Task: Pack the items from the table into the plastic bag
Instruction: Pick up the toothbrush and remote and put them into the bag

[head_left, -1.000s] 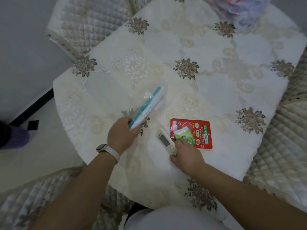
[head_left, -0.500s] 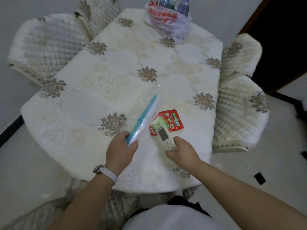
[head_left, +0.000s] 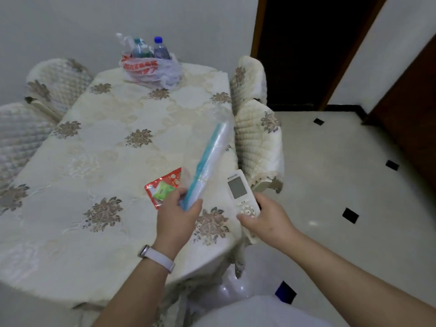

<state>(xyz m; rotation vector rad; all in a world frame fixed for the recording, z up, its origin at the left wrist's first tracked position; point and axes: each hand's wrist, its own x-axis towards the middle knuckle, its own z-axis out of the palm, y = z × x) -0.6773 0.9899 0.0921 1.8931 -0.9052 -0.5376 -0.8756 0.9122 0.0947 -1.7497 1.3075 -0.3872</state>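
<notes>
We see the left hand (head_left: 175,213) with its fingers curled around the lower end of the clear plastic bag (head_left: 212,156). The bag has a blue strip and rises tilted, up and away from this hand, along the right edge of the table (head_left: 94,166). The right hand (head_left: 266,218) grips the white remote (head_left: 240,194) by its lower end, thumb on the buttons, in the air about at the table edge, with open floor (head_left: 330,185) to its right. The red packet (head_left: 173,178), with a small green packet (head_left: 162,190) on it, lies just left of the left hand's fingers. Far beyond both hands stands the far bag with bottles (head_left: 151,69). A padded chair (head_left: 258,142) is close beyond the right hand
</notes>
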